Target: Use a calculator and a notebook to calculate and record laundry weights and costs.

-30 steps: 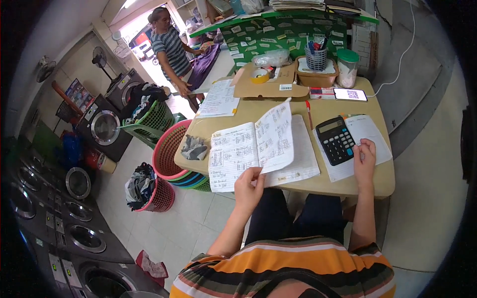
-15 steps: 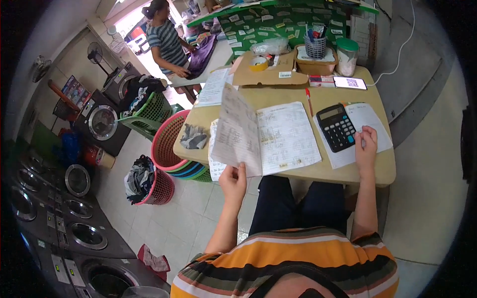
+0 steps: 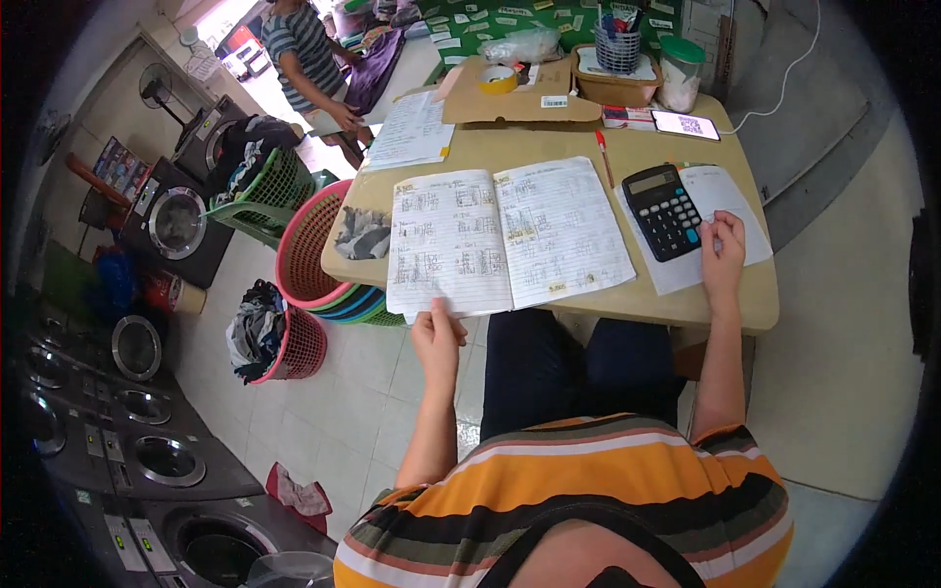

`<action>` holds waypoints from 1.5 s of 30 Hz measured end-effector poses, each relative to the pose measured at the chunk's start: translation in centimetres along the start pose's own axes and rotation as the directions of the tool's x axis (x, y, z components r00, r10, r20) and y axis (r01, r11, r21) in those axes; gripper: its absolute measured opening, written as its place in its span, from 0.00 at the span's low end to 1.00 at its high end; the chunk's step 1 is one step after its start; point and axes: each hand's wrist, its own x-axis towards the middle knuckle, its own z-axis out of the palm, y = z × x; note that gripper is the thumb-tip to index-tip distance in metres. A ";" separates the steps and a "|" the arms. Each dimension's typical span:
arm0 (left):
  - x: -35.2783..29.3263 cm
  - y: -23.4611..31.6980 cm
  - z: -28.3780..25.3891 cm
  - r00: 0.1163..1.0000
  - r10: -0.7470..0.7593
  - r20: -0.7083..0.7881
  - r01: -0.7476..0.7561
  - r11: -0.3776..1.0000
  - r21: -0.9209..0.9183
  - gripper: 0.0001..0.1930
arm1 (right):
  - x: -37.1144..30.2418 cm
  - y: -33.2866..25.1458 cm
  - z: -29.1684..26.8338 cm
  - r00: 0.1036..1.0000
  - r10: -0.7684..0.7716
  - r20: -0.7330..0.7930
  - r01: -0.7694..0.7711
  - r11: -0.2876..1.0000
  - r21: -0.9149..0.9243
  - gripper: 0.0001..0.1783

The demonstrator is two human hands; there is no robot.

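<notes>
An open notebook (image 3: pixel 564 235) with handwritten, ruled pages lies on the beige table, its left side reaching the near edge. At its lower left corner, my left hand (image 3: pixel 438 338) pinches the pages, thumb on top and fingers below. My right hand (image 3: pixel 723 250) rests on a loose white sheet (image 3: pixel 676 278), fingers curled together, nothing showing in them. Just left of that hand, a black calculator (image 3: pixel 662 213) lies partly on the sheet. A red-capped pen (image 3: pixel 605 160) lies between notebook and calculator. Left of the notebook is a crumpled grey cloth (image 3: pixel 363 235).
Across the table's back stand a cardboard box (image 3: pixel 524 93) with yellow tape (image 3: pixel 498 79), a pen basket (image 3: pixel 618 47), a green-lidded jar (image 3: pixel 679 73) and a lit phone (image 3: pixel 686 125). Laundry baskets (image 3: pixel 304 343) and washing machines (image 3: pixel 176 223) stand left. A person handles purple cloth (image 3: pixel 372 73).
The notebook leaf my left hand was holding upright has come down flat to the left, showing a written page. My right hand stays beside the calculator. The whole view has shifted slightly.
</notes>
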 end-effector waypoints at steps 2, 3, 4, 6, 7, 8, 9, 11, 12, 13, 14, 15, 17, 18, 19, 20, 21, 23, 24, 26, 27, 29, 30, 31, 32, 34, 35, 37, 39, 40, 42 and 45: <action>0.5 -0.5 -1.1 0.998 -0.055 -0.021 0.053 0.996 -0.066 0.21 | -0.4 -0.7 -0.1 0.998 0.041 0.038 -0.041 0.999 -0.002 0.11; 1.0 -0.7 -1.3 0.997 -0.043 -0.062 0.038 0.996 -0.082 0.19 | -0.4 -0.8 -0.1 0.998 0.040 0.044 -0.040 0.999 -0.002 0.11; 1.6 -0.7 -1.4 0.995 -0.027 -0.097 0.018 0.995 -0.096 0.17 | -0.3 -0.8 -0.1 0.998 0.041 0.037 -0.041 0.999 0.005 0.11; 1.9 -0.5 -1.6 0.996 -0.029 -0.082 0.020 0.995 -0.101 0.14 | 0.2 -0.7 0.0 0.999 0.045 0.027 -0.046 0.999 0.013 0.11; 1.8 -0.6 -1.9 0.997 -0.017 -0.079 0.008 0.994 -0.109 0.13 | 0.2 -0.8 -0.1 0.998 0.065 0.020 -0.066 0.997 0.046 0.11; 1.7 -0.8 -2.1 0.997 -0.005 -0.076 -0.003 0.993 -0.117 0.11 | 0.1 -0.9 -0.2 0.996 0.086 0.014 -0.086 0.993 0.079 0.11; 1.4 -1.2 -2.5 0.997 -0.008 -0.073 0.000 0.994 -0.110 0.11 | -0.3 -0.8 -0.4 0.995 0.094 0.015 -0.095 0.992 0.079 0.11; 1.8 -1.8 -2.6 0.996 -0.010 -0.084 0.002 0.995 -0.098 0.10 | 0.2 -0.3 -0.2 0.999 0.049 0.007 -0.049 0.997 0.064 0.10; 1.8 -2.1 -2.7 0.997 -0.006 -0.080 -0.002 0.995 -0.099 0.10 | 0.2 -0.2 -0.1 0.999 0.049 0.001 -0.049 0.997 0.063 0.10; 1.6 -2.3 -2.8 0.996 -0.025 -0.090 0.017 0.996 -0.092 0.10 | 0.0 -0.1 -0.1 0.998 0.060 0.019 -0.061 0.996 0.067 0.10; 1.6 -2.5 -2.9 0.994 -0.046 -0.100 0.038 0.996 -0.086 0.10 | -0.1 0.0 -0.1 0.997 0.070 0.038 -0.072 0.995 0.068 0.10; 2.0 -2.8 -3.1 0.992 -0.023 -0.127 0.010 0.994 -0.105 0.09 | 0.1 -0.1 0.1 0.997 0.069 0.040 -0.072 0.995 0.063 0.10; 2.6 -4.6 -5.4 0.978 0.020 -0.207 -0.022 1.000 -0.009 0.11 | 0.4 -1.0 0.2 0.993 0.099 0.064 -0.106 0.988 0.113 0.10; 2.9 -5.8 -6.2 0.955 0.074 -0.286 -0.057 0.996 0.067 0.14 | 0.2 -1.4 0.1 0.993 0.093 0.078 -0.101 0.989 0.109 0.10; 2.9 -5.2 -5.8 0.954 0.063 -0.292 -0.049 0.997 0.057 0.14 | 0.1 -1.5 0.0 0.994 0.069 0.082 -0.077 0.993 0.092 0.10; 3.1 -3.8 -5.2 0.867 0.305 -0.394 -0.181 0.929 0.322 0.17 | 0.2 -1.6 0.1 0.995 0.046 0.083 -0.053 0.995 0.079 0.10; 3.4 -2.2 -4.4 0.730 0.543 -0.415 -0.249 0.777 0.578 0.20 | 0.3 -1.8 0.0 0.995 0.037 0.089 -0.044 0.996 0.079 0.10; 4.4 0.7 -2.5 0.721 0.653 -0.233 -0.383 0.655 0.652 0.21 | 0.1 -2.3 -0.2 0.988 0.109 0.106 -0.115 0.992 0.057 0.08; 4.8 2.1 -1.5 0.679 0.733 -0.028 -0.516 0.504 0.693 0.22 | 0.2 -2.5 -0.3 0.988 0.107 0.108 -0.114 0.992 0.060 0.08; 5.7 4.1 2.1 0.738 0.651 0.179 -0.614 0.537 0.578 0.24 | 0.3 -3.0 -0.7 0.985 0.127 0.114 -0.134 0.989 0.056 0.08; 5.8 4.1 3.6 0.734 0.654 0.183 -0.619 0.535 0.575 0.24 | 0.2 -2.9 -0.7 0.986 0.128 0.108 -0.134 0.989 0.055 0.08; 6.1 3.5 6.7 0.794 0.535 0.289 -0.576 0.508 0.640 0.27 | -0.1 -2.2 -0.9 0.993 0.071 0.096 -0.073 0.997 0.009 0.07; 6.6 2.5 7.3 0.787 0.537 0.304 -0.590 0.510 0.626 0.27 | -0.2 -1.9 -0.8 0.994 0.080 0.081 -0.079 0.997 -0.006 0.07; 7.3 0.9 7.6 0.817 0.500 0.288 -0.539 0.484 0.689 0.29 | -0.3 -1.7 -0.4 0.995 0.068 0.070 -0.071 0.996 0.050 0.08; 7.6 0.2 8.4 0.840 0.465 0.278 -0.497 0.455 0.739 0.31 | -0.3 -1.4 -0.5 0.997 0.060 0.049 -0.065 0.993 0.096 0.09; 7.2 -0.1 8.6 0.876 0.404 0.264 -0.428 0.398 0.812 0.31 | -0.2 -1.6 0.1 0.992 0.117 0.051 -0.123 0.984 0.128 0.09; 7.2 -0.6 8.3 0.872 0.412 0.263 -0.427 0.381 0.820 0.30 | -0.2 -2.0 0.1 0.990 0.134 0.040 -0.137 0.986 0.100 0.09; 7.4 -0.7 8.2 0.872 0.410 0.268 -0.427 0.368 0.826 0.30 | 0.1 -3.0 -0.1 0.993 0.117 0.034 -0.121 0.979 0.167 0.09; 7.3 -0.3 8.7 0.848 0.445 0.287 -0.461 0.355 0.813 0.30 | -0.1 -2.7 -0.5 0.991 0.131 0.024 -0.134 0.978 0.163 0.09; 7.4 -0.4 8.7 0.850 0.443 0.284 -0.457 0.353 0.817 0.30 | 0.0 -2.8 -0.1 0.991 0.132 0.014 -0.133 0.973 0.188 0.09; 7.3 -0.3 8.9 0.846 0.434 0.308 -0.471 0.341 0.814 0.30 | -0.1 -2.3 -0.2 0.997 0.065 0.039 -0.067 0.996 0.064 0.10; 7.2 -0.4 8.4 0.860 0.415 0.297 -0.452 0.349 0.821 0.31 | -0.3 -2.0 -0.2 0.994 0.026 0.107 -0.022 0.999 -0.043 0.11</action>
